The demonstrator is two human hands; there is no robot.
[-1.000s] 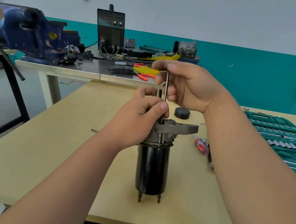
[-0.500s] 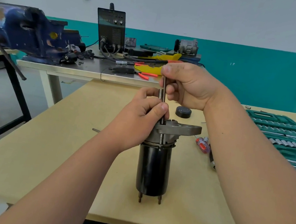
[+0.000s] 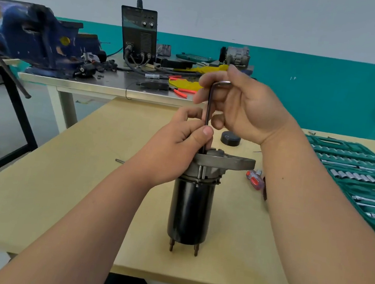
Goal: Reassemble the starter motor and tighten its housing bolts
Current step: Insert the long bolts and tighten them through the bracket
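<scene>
Starter motor (image 3: 190, 213) stands upright, black body, grey housing gripped by left hand (image 3: 176, 150). Right hand (image 3: 246, 106) pinches hex key (image 3: 209, 106), tip hidden behind thumb.

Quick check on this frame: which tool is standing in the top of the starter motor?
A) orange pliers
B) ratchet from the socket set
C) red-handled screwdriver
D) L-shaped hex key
D: the right hand holds the bent top of the hex key, which stands upright in the top of the starter motor while the left hand pinches its lower shaft. The screwdriver lies on the table.
</scene>
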